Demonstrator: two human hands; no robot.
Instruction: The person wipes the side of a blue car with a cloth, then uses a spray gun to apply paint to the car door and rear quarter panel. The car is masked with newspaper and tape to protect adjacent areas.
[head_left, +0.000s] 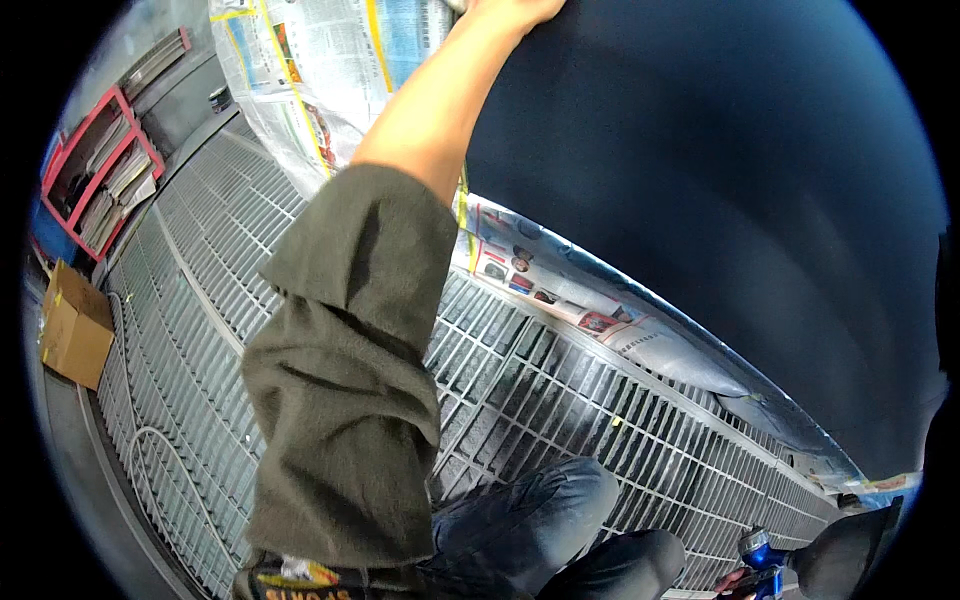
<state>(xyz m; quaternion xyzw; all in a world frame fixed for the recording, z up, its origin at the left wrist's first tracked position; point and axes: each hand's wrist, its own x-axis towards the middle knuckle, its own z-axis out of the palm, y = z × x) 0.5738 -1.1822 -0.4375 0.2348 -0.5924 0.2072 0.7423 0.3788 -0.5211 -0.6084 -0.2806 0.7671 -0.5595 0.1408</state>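
Note:
My left arm, in a rolled dark green sleeve, reaches up to a large dark panel [700,200]. My left hand [515,10] is at the top edge of the picture, beside the panel's upper left edge. Its fingers are cut off, and a bit of something pale shows next to it. Newspaper sheets [330,60] held by yellow tape cover the area left of the panel. More newspaper [590,295] runs along the panel's lower edge. At the lower right, my right hand [738,585], mostly out of view, grips a blue spray gun [762,560] with a dark cup.
A metal grating floor [190,330] lies beneath me, with my bent knees in jeans [540,510] above it. On the left are a red rack [100,170] filled with papers, a cardboard box [75,325] and a thin pale hose [165,440]. A small dark can [220,98] stands by the wall.

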